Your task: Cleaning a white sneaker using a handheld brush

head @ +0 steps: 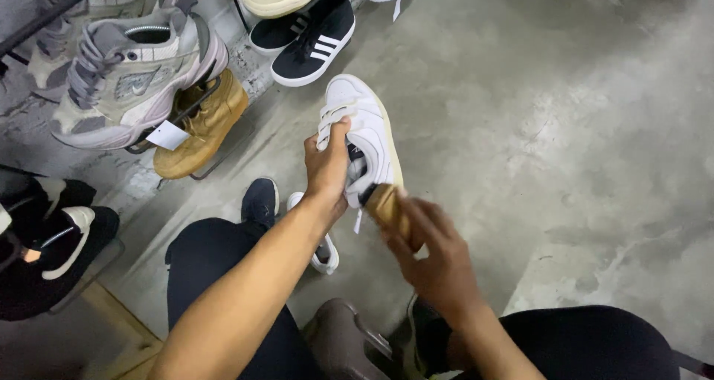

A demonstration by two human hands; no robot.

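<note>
Nearest the camera, the right hand (435,257) has its fingers (424,215) closed around a small tan wooden-handled brush (388,205), its end pressed against the heel of a white low-top sneaker with a cream sole (368,138). The left hand (326,170) grips that sneaker from the side, thumb hooked over a strap, holding it above the grey concrete floor (558,127). Beyond it lies a black canvas shoe with white stripes (316,45); to the left, a chunky grey trainer (130,75) and a tan suede boot (202,123) sit on a dark metal rack (44,19).
</note>
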